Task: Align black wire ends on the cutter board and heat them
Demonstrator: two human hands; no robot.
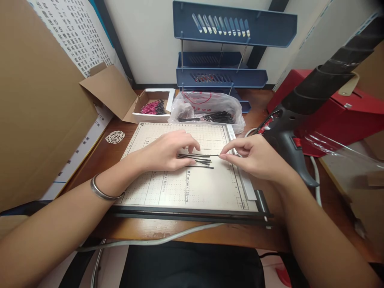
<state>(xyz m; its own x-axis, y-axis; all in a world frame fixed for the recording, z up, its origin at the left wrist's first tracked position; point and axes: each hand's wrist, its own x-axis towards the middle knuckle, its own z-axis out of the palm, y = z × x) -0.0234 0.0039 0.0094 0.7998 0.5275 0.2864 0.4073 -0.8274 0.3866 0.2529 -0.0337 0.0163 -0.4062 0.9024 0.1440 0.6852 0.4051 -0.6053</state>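
Note:
Several thin black wire-like pieces (204, 161) lie loosely side by side on a cream paper-trimmer board (207, 188) printed with grid lines and sizes. My left hand (168, 150), a metal bangle on its wrist, curls over their left ends. Its thumb rests on the pieces and its fingertips come down just behind them, with a small gap between. Between thumb and forefinger, my right hand (252, 156) pinches the right end of one thin black piece (213, 155). That piece stretches leftward toward my left fingers. My palm hides the far ends of the bunch.
Behind the board are a small box (172, 105) of pink-and-black pieces and a plastic bag (183, 107) of black ones. A blue rack (234, 24) rises beyond. Right stand a dark heat gun (295, 148) and a red box (333, 116). Rubber bands (115, 137) lie left.

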